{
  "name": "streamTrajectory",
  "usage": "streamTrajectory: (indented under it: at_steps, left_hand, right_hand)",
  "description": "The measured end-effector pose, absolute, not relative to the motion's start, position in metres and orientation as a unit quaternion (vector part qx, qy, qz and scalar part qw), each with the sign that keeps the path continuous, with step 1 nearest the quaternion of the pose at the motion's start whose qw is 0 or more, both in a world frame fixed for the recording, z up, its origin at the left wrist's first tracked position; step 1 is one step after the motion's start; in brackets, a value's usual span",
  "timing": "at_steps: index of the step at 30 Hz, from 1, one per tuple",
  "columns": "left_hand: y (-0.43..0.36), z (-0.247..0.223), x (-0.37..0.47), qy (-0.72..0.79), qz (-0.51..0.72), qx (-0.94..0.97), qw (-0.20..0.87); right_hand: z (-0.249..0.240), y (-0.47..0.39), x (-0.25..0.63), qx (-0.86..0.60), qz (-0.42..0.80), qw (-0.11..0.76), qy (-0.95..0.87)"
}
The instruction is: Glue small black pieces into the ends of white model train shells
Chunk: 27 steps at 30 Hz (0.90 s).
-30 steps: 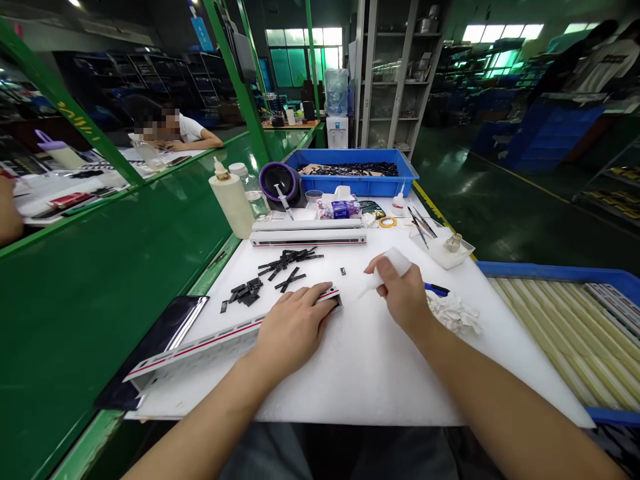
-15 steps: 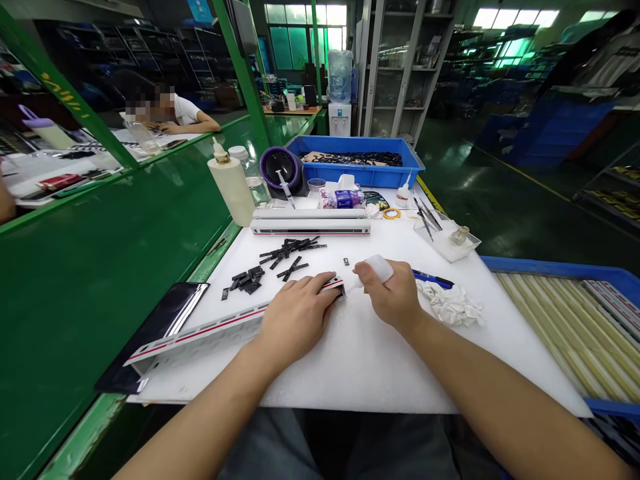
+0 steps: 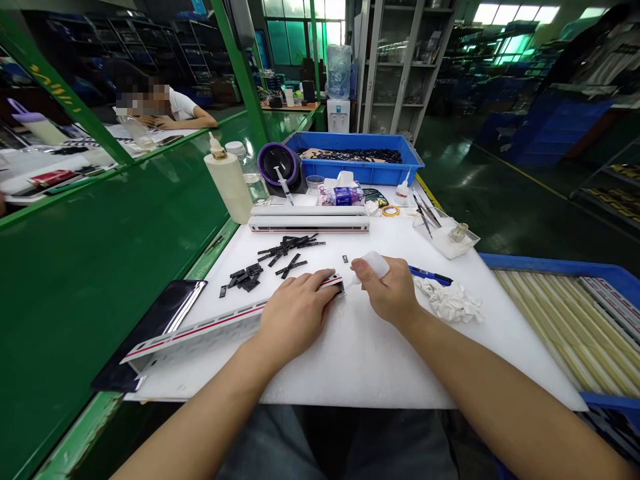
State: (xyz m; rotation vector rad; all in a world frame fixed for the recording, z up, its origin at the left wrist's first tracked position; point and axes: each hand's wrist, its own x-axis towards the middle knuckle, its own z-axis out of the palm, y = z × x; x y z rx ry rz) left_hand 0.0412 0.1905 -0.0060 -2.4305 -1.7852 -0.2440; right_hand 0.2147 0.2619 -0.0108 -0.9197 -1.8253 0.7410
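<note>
My left hand (image 3: 299, 309) is closed around the near-right end of a long white model train car shell (image 3: 200, 333) with a red stripe and a row of window openings. The shell lies slantwise on the white work board (image 3: 380, 373), its far end toward the lower left. In my right hand (image 3: 390, 290) is a small white squeeze bottle (image 3: 374, 265), tilted so its thin nozzle points at the shell's end by my left fingers. Whether the tip touches the shell I cannot tell. Small black strips (image 3: 290, 248) lie in loose piles beyond my left hand.
Two more white shells (image 3: 310, 225) lie across the back. Behind them stand a large cream bottle (image 3: 229, 187), a tissue pack (image 3: 343, 195) and a blue bin (image 3: 360, 175). Crumpled tissue (image 3: 450, 301) and a blue pen (image 3: 431, 275) are at right. A co-worker (image 3: 185, 110) sits at far left.
The whole view has shifted slightly. Both hands keep their hold, with the bottle nozzle still at the end of the shell.
</note>
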Motion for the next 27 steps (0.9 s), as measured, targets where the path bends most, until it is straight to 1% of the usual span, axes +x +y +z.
streamTrajectory:
  at_steps: [12,19,27]
  left_hand:
    - [0.1902,-0.006,0.0412,-0.587,-0.086,-0.803,0.052]
    - [0.1912,-0.0053,0.0417,-0.594,-0.061,-0.8,0.056]
    - [0.1906,-0.0055,0.0419,-0.594,-0.064,-0.8,0.056]
  right_hand:
    - [-0.0086,0.2619,0.2153,-0.371,0.289,0.471,-0.746]
    - [-0.007,0.2614,0.2163,-0.367,0.277,0.471,-0.752]
    - [-0.0045,0.2627,0.2178,-0.363,0.27,0.472,-0.757]
